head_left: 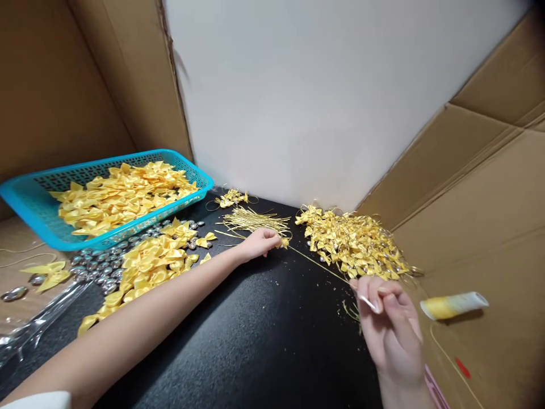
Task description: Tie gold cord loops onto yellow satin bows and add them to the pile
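Head view: teal basket (128, 234) left, bow pile (353, 241) right, left hand (259, 244) between.

Passage: near middle of worktop (242, 352). Obstructions: gold cord (319, 264) strung between left hand (260, 243) and right hand (389, 326); at left, yellow bow pile (153, 261) and teal basket (32, 220); far right, bow heap (351, 241); behind, white wall (298, 102).

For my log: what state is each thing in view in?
Left hand: closed on a yellow bow
Right hand: closed on the gold cord
Gold cord: straight between the hands
Blue basket: upright, loaded with yellow ribbon pieces
Ribbon pile: loose, beside the basket
Silver beads: loose, beside the basket
Cord lengths: loosely stacked
Corded bows: heaped
Yellow-white tube: on its side
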